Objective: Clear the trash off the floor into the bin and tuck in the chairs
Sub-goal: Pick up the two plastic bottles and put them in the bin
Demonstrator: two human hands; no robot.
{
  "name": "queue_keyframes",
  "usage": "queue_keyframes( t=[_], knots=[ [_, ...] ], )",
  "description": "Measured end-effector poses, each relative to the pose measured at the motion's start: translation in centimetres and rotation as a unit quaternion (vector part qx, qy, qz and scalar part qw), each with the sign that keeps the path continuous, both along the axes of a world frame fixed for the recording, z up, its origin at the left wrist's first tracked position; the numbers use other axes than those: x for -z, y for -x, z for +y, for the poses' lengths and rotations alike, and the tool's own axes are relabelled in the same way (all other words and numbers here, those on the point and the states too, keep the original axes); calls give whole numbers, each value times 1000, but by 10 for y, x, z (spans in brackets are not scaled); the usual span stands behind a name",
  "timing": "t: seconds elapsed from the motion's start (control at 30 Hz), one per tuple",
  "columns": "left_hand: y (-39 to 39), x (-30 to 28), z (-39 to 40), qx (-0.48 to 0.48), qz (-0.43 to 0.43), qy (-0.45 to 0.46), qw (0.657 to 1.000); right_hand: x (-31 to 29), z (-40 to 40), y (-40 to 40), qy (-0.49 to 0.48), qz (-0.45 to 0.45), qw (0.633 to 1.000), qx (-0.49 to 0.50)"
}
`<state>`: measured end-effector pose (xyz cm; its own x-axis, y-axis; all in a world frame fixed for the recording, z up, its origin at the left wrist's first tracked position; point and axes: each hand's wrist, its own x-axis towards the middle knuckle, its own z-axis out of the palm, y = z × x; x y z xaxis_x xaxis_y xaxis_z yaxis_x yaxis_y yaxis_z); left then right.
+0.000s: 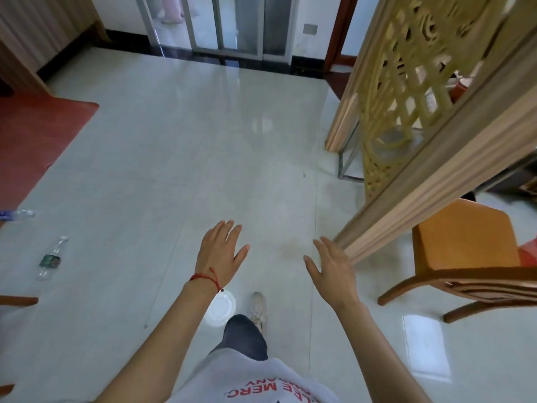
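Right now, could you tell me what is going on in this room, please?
A person is walking across the tiled floor with the left hand and right hand held out open, holding nothing. Trash lies on the floor: a clear plastic bottle to the left, another bottle at the left edge, and a white lid by the person's foot. An orange chair stands on the right. No bin is in view.

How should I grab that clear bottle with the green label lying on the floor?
Take the clear bottle around its middle, at the green label, coming down from above. It lies flat on its side on the tiled floor, cap end pointing away, so the round body is free on both long sides for a grip. The left hand is nearer and open.
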<state>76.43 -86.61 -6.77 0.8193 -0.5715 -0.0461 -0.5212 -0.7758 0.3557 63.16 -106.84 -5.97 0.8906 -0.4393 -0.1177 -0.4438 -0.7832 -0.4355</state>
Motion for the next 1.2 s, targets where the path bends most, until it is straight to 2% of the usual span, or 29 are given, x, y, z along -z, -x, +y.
queue_keyframes(
  t=[0.2,0.4,0.7,0.97,1.2],
  knots=[
    [-100,-5,-41,17,-7,-16,1000,-8,-41,-107,-12,2,1000,-3],
    [-165,-5,-61,-12,-5,-15,1000,-8,-65,-183,-10,8,1000,-26],
    [-253,-2,-65,-142,0,-10,990,-9,-92,-325,-18,10,991,-131],
    [-310,-7,-52,-308,3,-8,951,-15,-86,-459,-17,38,952,-303],
    [-325,-6,-17,-447,34,-15,894,-6,-41,-541,-10,39,902,-431]
  ],
)
